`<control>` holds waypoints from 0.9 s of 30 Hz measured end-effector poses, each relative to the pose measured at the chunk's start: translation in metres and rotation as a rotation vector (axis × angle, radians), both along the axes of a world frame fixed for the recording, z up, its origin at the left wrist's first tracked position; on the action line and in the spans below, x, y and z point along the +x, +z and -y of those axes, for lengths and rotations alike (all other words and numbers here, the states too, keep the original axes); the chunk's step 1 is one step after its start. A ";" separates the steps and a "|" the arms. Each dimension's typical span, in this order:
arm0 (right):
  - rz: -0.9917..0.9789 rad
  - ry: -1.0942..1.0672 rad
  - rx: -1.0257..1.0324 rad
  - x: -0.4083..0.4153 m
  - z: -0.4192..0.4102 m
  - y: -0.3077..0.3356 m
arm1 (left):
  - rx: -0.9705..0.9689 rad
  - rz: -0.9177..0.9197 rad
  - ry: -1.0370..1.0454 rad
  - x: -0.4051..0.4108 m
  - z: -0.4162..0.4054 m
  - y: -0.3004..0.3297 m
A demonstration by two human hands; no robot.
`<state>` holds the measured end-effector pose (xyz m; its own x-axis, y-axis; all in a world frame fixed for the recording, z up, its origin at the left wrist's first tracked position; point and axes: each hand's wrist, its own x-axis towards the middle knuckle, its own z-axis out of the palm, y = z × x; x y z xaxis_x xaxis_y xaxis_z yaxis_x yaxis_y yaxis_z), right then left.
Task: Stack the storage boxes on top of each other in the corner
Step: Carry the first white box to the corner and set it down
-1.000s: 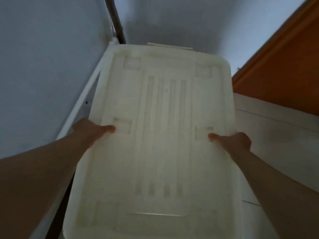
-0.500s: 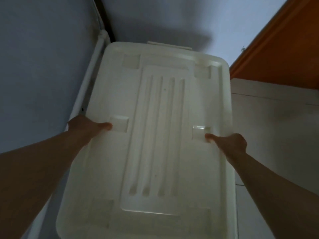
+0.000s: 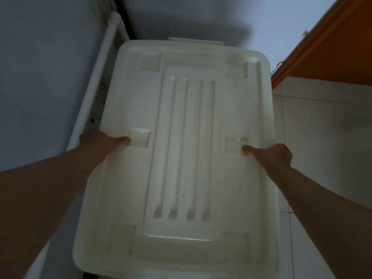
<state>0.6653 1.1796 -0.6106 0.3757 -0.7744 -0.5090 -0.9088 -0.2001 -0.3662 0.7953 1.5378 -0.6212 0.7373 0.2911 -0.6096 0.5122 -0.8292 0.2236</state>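
Observation:
A large white storage box [image 3: 187, 150] with a ribbed lid fills the middle of the view, seen from above, its far end close to the wall corner. My left hand [image 3: 100, 142] grips its left rim, thumb on top of the lid. On the opposite rim, my right hand [image 3: 271, 155] holds the box the same way. The box's sides and whatever lies under it are hidden by the lid.
A white pipe [image 3: 96, 81] runs along the blue-grey wall [image 3: 46, 67] just left of the box. A dark strip marks the corner behind. An orange door or panel [image 3: 338, 43] stands at the right, with pale floor tiles [image 3: 322, 137] below it.
The box has come lower and nearer to me, showing more of its lid. Both hands kept their grip on its rims.

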 end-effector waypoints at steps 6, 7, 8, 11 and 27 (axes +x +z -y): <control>-0.022 -0.024 0.002 0.004 -0.011 -0.006 | 0.002 0.009 0.044 0.006 -0.004 -0.005; -0.027 -0.031 -0.003 0.005 -0.013 -0.008 | -0.001 0.022 0.048 0.008 -0.005 -0.005; -0.028 -0.031 -0.012 0.005 -0.014 -0.008 | -0.006 0.041 0.053 0.009 -0.006 -0.006; -0.015 -0.026 -0.021 0.005 -0.015 -0.009 | -0.002 0.099 0.058 0.007 -0.006 -0.008; -0.123 0.204 0.108 -0.014 -0.021 0.087 | 0.085 -0.075 -0.051 -0.056 0.075 0.087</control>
<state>0.6516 1.2003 -0.5240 0.4485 -0.6279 -0.6361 -0.8927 -0.3497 -0.2843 0.7391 1.4630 -0.5346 0.7057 0.3074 -0.6384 0.4814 -0.8691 0.1138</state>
